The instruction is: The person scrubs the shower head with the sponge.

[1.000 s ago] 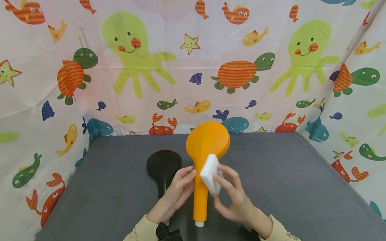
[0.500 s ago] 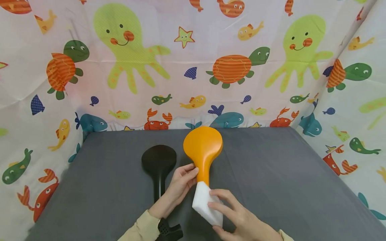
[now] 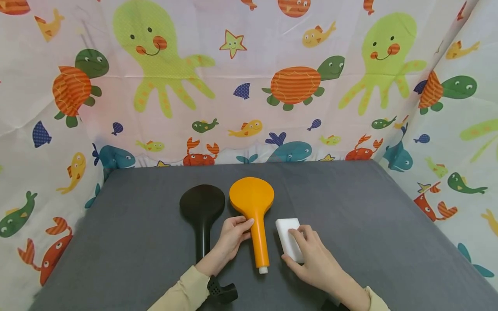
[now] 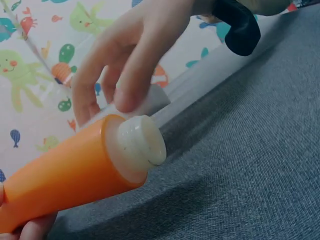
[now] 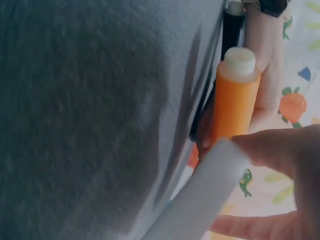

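My left hand (image 3: 232, 239) grips an orange hand-held shower head (image 3: 252, 194) at its neck, round face end away from me. Its handle points toward me and ends in a white threaded connector (image 4: 142, 142). To the right, my right hand (image 3: 311, 255) pinches a white sponge block (image 3: 287, 235) between thumb and fingers. The sponge is apart from the handle in the head view. In the right wrist view the sponge (image 5: 200, 195) overlaps the orange handle (image 5: 232, 107). My left fingers partly hide the neck.
A black shower head (image 3: 202, 203) lies on the grey cloth-covered table (image 3: 342, 207) at the left, its handle partly behind my left forearm. A curtain (image 3: 241, 103) printed with sea animals hangs at the back and both sides.
The sponge has gone from the upper handle down to its lower end, then off to the right. The orange shower head has come lower, and its handle end shows again.
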Motion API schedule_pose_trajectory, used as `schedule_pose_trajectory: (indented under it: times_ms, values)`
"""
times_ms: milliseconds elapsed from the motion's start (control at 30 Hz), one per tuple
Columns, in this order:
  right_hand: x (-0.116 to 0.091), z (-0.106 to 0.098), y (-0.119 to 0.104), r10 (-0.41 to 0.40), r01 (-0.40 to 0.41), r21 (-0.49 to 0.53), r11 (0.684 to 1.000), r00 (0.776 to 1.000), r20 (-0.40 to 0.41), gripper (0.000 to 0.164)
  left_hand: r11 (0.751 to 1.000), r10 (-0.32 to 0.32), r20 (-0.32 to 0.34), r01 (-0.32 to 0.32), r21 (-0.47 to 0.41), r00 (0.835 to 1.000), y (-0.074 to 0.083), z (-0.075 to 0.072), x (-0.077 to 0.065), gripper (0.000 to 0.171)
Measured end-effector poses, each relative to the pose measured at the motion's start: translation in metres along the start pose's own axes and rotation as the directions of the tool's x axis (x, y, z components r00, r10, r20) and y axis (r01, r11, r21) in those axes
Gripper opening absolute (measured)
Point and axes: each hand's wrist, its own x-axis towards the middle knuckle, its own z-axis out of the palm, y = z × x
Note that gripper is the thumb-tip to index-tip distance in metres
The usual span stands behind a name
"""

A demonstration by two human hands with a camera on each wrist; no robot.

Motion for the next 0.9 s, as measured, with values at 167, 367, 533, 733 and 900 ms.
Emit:
schedule_pose_trajectory:
  times_ms: [167, 367, 533, 733, 900]
  values:
    - [0.004, 0.009, -0.002, 0.025, -0.021, -0.051, 0.998, 0.997, 0.071, 0.051, 0.999, -0.005, -0.038, 0.007, 0.041, 0.999, -0.006, 0.002, 0.002, 0.029]
    - [0.004, 0.015, 0.000, 0.064, -0.055, -0.085, 0.995, 0.992, 0.111, 0.050, 0.999, -0.024, -0.057, 0.025, 0.030, 0.998, -0.010, 0.004, 0.005, 0.025]
    - [0.004, 0.016, 0.002, 0.051, -0.036, -0.116, 0.993, 0.991, 0.125, 0.053, 0.998, -0.042, -0.078, 0.046, 0.052, 0.996, -0.012, 0.005, 0.006, 0.027]
    - [0.005, 0.015, 0.003, 0.009, 0.010, -0.179, 0.984, 0.994, 0.107, 0.056, 0.986, -0.048, -0.108, 0.065, 0.157, 0.993, -0.011, 0.005, 0.007, 0.030]
    - [0.005, 0.014, 0.003, 0.004, 0.013, -0.194, 0.981, 0.996, 0.087, 0.052, 0.959, -0.031, -0.118, 0.063, 0.275, 0.993, -0.005, 0.005, 0.006, 0.031]
